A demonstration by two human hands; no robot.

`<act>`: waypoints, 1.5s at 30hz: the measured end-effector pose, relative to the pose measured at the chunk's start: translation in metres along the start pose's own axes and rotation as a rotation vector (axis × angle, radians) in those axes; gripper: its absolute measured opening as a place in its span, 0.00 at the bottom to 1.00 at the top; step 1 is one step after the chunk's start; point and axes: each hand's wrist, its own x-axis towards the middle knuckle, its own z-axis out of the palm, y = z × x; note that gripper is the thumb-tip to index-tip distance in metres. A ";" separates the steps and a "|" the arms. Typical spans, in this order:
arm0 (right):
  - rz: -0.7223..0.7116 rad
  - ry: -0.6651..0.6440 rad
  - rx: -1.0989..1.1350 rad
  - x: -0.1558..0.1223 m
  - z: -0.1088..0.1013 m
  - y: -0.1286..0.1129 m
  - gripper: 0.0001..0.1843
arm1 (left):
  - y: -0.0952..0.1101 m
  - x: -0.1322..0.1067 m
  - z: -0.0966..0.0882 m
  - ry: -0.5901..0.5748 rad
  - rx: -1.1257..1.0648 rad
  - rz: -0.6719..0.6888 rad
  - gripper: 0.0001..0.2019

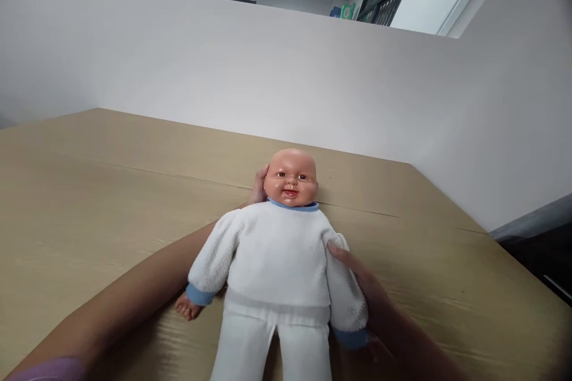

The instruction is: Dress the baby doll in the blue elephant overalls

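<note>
A bald baby doll (281, 256) in a white fleecy top with blue cuffs and collar and white trousers lies face up in front of me. Its head (292, 175) points away from me, and its lower legs run out of the frame. My left hand (260, 184) cups the back and side of the head, most of its fingers hidden behind it. My right hand (355, 268) grips the doll at its sleeve near the armpit, thumb on top and the other fingers out of sight underneath.
A wide tan table (111, 202) with thin seam lines lies under the doll. A white partition wall (223, 71) closes off its far side. At the right edge stands a dark object (540, 250). Beyond the wall are ceiling lights and a green item (347, 11).
</note>
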 end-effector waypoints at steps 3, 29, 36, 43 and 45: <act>0.034 0.060 -0.098 -0.004 -0.009 0.002 0.30 | 0.005 0.019 -0.023 0.017 -0.010 -0.120 0.38; -0.671 0.259 -0.999 0.012 -0.024 0.034 0.41 | 0.034 0.072 -0.095 -0.089 0.225 -0.470 0.35; -0.715 0.248 -1.061 0.010 -0.017 0.028 0.39 | 0.036 0.065 -0.092 -0.064 0.243 -0.448 0.33; -0.704 0.251 -1.129 0.011 -0.020 0.026 0.39 | 0.038 0.062 -0.085 -0.016 0.249 -0.463 0.30; -0.713 0.251 -1.138 0.012 -0.021 0.027 0.39 | 0.036 0.064 -0.085 0.003 0.262 -0.466 0.30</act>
